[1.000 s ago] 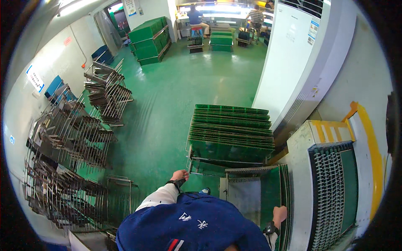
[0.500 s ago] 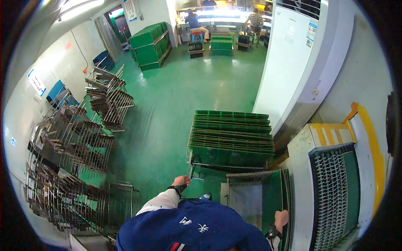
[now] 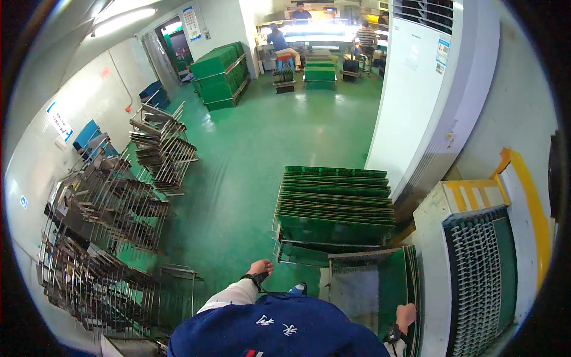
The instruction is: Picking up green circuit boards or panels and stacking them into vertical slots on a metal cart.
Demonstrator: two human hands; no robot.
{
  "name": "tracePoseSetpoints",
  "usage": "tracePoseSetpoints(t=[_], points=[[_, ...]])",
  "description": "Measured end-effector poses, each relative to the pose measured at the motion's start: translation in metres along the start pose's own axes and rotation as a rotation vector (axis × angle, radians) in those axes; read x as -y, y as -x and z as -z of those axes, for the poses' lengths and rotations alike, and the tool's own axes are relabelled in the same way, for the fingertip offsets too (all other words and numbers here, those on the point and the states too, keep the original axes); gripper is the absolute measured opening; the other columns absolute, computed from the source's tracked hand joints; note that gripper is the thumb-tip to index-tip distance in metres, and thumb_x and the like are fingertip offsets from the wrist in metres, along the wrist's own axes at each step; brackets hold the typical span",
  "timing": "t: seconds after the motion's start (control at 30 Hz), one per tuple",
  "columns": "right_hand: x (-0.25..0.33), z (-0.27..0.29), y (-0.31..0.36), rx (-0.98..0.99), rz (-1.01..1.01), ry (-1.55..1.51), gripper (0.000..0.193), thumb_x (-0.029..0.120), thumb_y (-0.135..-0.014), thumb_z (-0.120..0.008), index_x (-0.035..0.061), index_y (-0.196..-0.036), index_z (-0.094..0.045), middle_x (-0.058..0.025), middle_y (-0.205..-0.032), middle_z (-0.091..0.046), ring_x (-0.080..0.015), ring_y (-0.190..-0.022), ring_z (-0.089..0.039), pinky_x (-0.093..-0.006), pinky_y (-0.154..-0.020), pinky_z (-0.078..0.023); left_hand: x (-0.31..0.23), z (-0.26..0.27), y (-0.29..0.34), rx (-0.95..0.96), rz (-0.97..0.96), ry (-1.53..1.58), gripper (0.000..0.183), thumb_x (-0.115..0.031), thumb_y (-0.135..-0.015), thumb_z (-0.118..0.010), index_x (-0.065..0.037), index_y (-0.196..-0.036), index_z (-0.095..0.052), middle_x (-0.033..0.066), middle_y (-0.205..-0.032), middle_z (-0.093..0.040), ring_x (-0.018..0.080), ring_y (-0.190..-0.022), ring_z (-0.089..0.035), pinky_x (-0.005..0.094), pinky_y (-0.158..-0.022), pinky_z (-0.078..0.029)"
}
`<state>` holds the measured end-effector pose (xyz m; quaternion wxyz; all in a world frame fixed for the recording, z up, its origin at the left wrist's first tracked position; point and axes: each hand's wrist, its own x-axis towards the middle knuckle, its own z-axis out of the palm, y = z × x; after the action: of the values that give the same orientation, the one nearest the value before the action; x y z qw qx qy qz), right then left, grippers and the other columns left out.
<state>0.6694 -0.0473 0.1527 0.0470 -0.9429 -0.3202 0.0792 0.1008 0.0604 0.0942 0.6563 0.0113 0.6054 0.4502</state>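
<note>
My right hand (image 3: 406,317), a dark band at its wrist, is closed at the edge of a green panel (image 3: 392,279). That panel stands upright with several others in a low rack (image 3: 363,256) at my right side. The fingertips are partly hidden against the panel. My left hand (image 3: 260,268) hangs over the floor left of the racks, holding nothing I can see, its fingers loosely bent and apart. Ahead of me, a metal rack (image 3: 278,250) holds a row of upright green panels (image 3: 336,223).
At right stands a machine with a roller conveyor (image 3: 476,262), and beyond it a tall white cabinet (image 3: 410,89). Metal racks (image 3: 107,208) crowd the left wall. Green panels (image 3: 220,74) are stacked farther back. People (image 3: 278,38) sit at a lit bench.
The view has shifted slightly, so the room sits lower and farther right in it. My left hand is now a little farther from the front rack. My right hand stays at the panel.
</note>
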Motion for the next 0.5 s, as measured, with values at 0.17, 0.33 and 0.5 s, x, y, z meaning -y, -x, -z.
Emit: tracePoseSetpoints(t=[0.17,0.33,0.5], points=[[0.011,0.016,0.011,0.023,-0.016,0.015,0.015,0.01,-0.071,-0.06,-0.0021,-0.079,-0.065,-0.0231,-0.083,-0.065,-0.0375,-0.077,-0.064,-0.0427,-0.066,-0.052,0.005,0.016,-0.009,-0.039,-0.005,-0.061,0.026,-0.01,-0.09,-0.042,0.005,-0.108,-0.051,0.0122,-0.089,-0.058,0.0242,-0.07,-0.056,0.0346,-0.057,-0.045],[0.032,0.057,0.04,0.01,0.042,-0.068,0.019,0.007,-0.069,-0.056,-0.007,-0.08,-0.063,-0.0281,-0.084,-0.063,-0.0412,-0.083,-0.062,-0.0458,-0.071,-0.05,0.014,0.032,-0.011,-0.01,0.023,-0.001,0.024,-0.012,-0.091,-0.044,0.004,-0.108,-0.051,0.0119,-0.092,-0.058,0.0249,-0.074,-0.056,0.0348,-0.057,-0.045],[0.018,0.023,0.024,0.056,0.002,-0.038,0.017,0.011,-0.073,-0.06,-0.0027,-0.081,-0.064,-0.0223,-0.085,-0.065,-0.0369,-0.08,-0.063,-0.0428,-0.069,-0.051,0.022,0.046,-0.004,-0.015,0.035,0.007,0.025,-0.014,-0.09,-0.046,0.003,-0.109,-0.051,0.0112,-0.092,-0.058,0.0258,-0.076,-0.057,0.0354,-0.058,-0.046]])
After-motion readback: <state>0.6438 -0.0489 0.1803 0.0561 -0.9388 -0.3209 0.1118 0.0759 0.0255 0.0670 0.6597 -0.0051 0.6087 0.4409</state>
